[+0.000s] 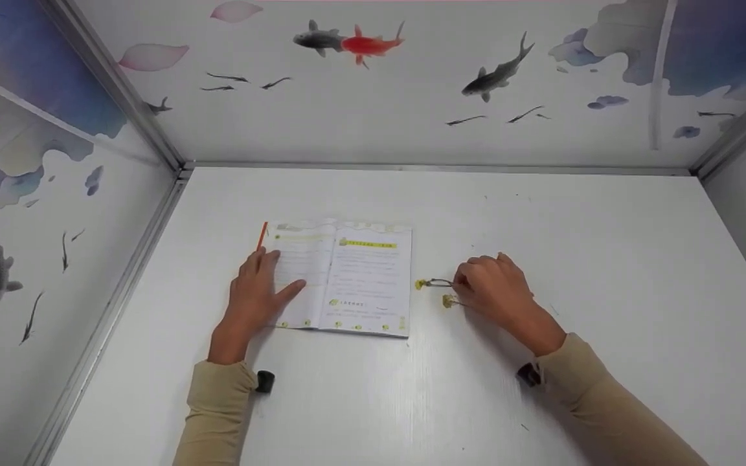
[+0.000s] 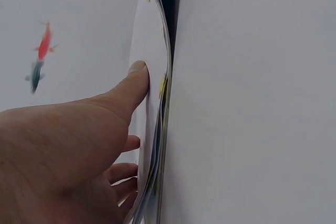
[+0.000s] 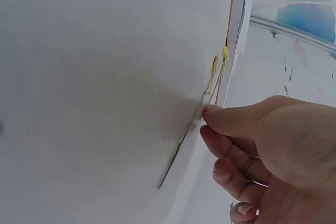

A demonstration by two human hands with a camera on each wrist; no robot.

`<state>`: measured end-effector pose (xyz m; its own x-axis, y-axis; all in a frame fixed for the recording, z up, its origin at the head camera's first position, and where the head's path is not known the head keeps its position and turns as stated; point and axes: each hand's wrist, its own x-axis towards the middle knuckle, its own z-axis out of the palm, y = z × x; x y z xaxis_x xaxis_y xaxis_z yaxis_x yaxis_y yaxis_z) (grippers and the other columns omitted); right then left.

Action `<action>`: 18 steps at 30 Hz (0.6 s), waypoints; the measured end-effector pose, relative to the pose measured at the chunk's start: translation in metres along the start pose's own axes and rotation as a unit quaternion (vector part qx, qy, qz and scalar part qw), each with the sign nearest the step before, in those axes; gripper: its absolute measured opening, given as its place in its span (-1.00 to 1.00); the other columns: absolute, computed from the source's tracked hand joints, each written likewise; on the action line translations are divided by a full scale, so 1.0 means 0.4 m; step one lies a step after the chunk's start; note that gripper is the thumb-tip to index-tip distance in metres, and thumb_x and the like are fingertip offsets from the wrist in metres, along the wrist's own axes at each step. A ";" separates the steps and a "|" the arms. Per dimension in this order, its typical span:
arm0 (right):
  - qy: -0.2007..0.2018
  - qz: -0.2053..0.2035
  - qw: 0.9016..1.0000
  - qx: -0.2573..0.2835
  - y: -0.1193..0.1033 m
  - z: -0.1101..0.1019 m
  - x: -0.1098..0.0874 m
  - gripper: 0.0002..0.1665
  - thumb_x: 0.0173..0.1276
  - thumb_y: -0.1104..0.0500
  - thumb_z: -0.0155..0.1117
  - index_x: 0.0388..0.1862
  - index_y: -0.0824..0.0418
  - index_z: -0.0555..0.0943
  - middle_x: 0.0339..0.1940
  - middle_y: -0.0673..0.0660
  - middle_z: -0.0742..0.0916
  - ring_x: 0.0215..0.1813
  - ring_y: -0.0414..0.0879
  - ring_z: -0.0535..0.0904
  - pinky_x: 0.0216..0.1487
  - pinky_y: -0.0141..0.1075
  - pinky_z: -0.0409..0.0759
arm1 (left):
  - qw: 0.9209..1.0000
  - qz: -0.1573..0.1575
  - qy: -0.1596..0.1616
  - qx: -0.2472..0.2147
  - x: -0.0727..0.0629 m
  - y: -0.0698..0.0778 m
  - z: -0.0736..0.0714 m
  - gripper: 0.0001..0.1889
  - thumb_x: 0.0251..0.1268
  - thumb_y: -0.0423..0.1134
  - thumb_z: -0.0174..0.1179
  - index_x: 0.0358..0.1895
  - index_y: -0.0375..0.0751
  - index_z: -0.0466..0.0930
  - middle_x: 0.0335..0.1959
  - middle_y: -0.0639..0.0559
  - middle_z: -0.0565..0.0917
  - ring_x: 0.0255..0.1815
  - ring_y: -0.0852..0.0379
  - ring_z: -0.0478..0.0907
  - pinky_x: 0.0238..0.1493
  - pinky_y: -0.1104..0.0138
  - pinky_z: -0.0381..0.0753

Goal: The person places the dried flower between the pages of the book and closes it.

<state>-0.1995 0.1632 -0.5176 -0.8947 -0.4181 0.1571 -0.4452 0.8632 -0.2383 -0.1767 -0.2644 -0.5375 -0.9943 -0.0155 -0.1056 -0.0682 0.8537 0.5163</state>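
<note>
An open book (image 1: 366, 278) lies on the white table, with printed pages and yellow decorations. My left hand (image 1: 255, 291) rests on its left page, thumb spread toward the middle fold; in the left wrist view the thumb presses on the page (image 2: 149, 40). To the right of the book, my right hand (image 1: 493, 288) pinches the thin stem of a small dried yellow flower (image 1: 420, 284) between thumb and forefinger. A second dried yellow flower (image 1: 447, 301) lies close beneath that hand, its dark stem (image 3: 172, 162) stretching along the tabletop in the right wrist view.
White panels painted with fish stand at the back (image 1: 412, 116) and left (image 1: 107, 213) of the table (image 1: 347, 414). An orange strip (image 1: 261, 236) shows at the book's upper left edge. Tiny dark bits (image 1: 524, 427) are scattered on the tabletop.
</note>
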 end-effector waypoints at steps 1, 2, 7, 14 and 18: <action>0.001 -0.001 1.000 -0.005 -0.003 0.001 0.000 -0.90 0.38 0.28 0.48 -0.37 0.19 0.81 -0.42 0.07 0.79 -0.25 0.06 0.72 0.26 0.26 0.62 | 1.000 0.002 0.001 0.001 0.000 -0.001 0.000 -0.07 0.56 0.18 0.30 0.73 -0.25 0.11 0.78 -0.35 0.02 0.80 -0.34 -0.04 0.70 -0.30 0.06; 0.005 -0.003 1.000 -0.012 -0.006 0.003 0.000 -0.89 0.38 0.29 0.48 -0.38 0.20 0.79 -0.44 0.07 0.77 -0.29 0.05 0.70 0.17 0.18 0.65 | 1.000 0.003 0.000 0.000 0.000 -0.003 0.001 -0.07 0.56 0.18 0.30 0.73 -0.25 0.11 0.78 -0.35 0.02 0.80 -0.34 -0.04 0.70 -0.30 0.06; 0.056 -0.041 0.995 -0.070 -0.012 0.023 -0.010 -0.85 0.39 0.34 0.44 -0.40 0.28 0.68 -0.50 0.13 0.69 -0.39 0.05 0.64 -0.24 -0.04 0.55 | 1.000 0.005 -0.002 0.001 -0.001 -0.007 0.002 -0.07 0.57 0.19 0.29 0.72 -0.27 0.11 0.78 -0.37 0.01 0.80 -0.36 -0.05 0.70 -0.31 0.06; 0.114 -0.081 0.982 -0.128 -0.012 0.042 -0.018 -0.80 0.37 0.33 0.48 -0.42 0.30 0.62 -0.50 0.16 0.67 -0.40 0.10 0.66 -0.33 -0.08 0.52 | 1.000 0.005 0.000 0.001 -0.003 -0.006 0.002 -0.08 0.57 0.19 0.28 0.72 -0.26 0.11 0.77 -0.38 0.01 0.80 -0.36 -0.04 0.69 -0.32 0.06; 0.143 -0.094 0.973 -0.154 -0.011 0.048 -0.022 -0.73 0.27 0.32 0.57 -0.47 0.27 0.59 -0.54 0.15 0.64 -0.42 0.10 0.64 -0.35 -0.12 0.51 | 1.000 0.008 0.004 -0.001 -0.003 0.001 -0.001 -0.07 0.56 0.18 0.29 0.72 -0.28 0.11 0.76 -0.39 0.03 0.79 -0.37 -0.03 0.68 -0.33 0.06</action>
<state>-0.1906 0.1578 -0.5363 -0.7324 -0.5180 0.4418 -0.5279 0.8419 0.1119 -0.1757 -0.2643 -0.5370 -0.9958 -0.0064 -0.0914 -0.0532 0.8526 0.5198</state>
